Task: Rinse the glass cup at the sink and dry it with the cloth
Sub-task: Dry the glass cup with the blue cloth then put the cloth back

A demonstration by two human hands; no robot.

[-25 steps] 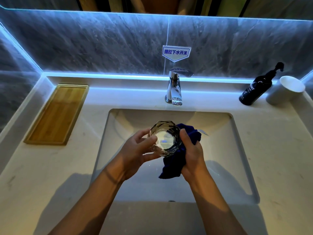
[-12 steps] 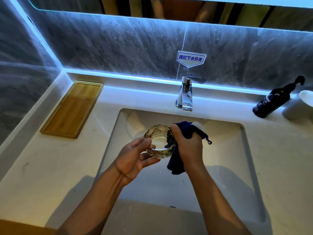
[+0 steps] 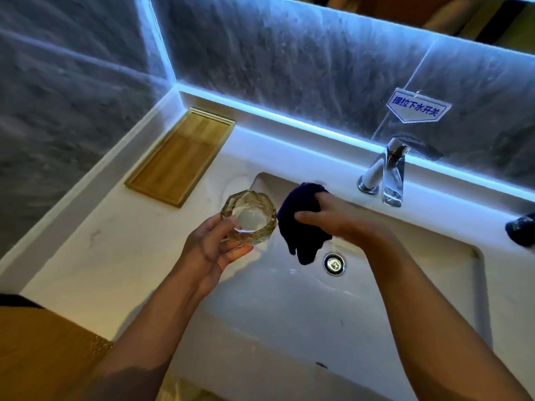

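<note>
My left hand grips a faceted glass cup from below, mouth facing up, over the left rim of the white sink. Just right of it, my right hand is closed on a dark blue cloth that hangs down over the basin. The cloth sits beside the cup, with a narrow gap between them. A chrome faucet stands at the back of the sink, with no water running.
A wooden tray lies on the counter at the back left. The drain shows in the basin under the cloth. A dark bottle is cut off at the right edge. A blue-lettered sign sticks on the grey wall.
The cloth has come off the cup and my hands have drawn slightly apart. The cup has shifted left toward the sink's rim. My head has turned left, so the faucet now sits at the right.
</note>
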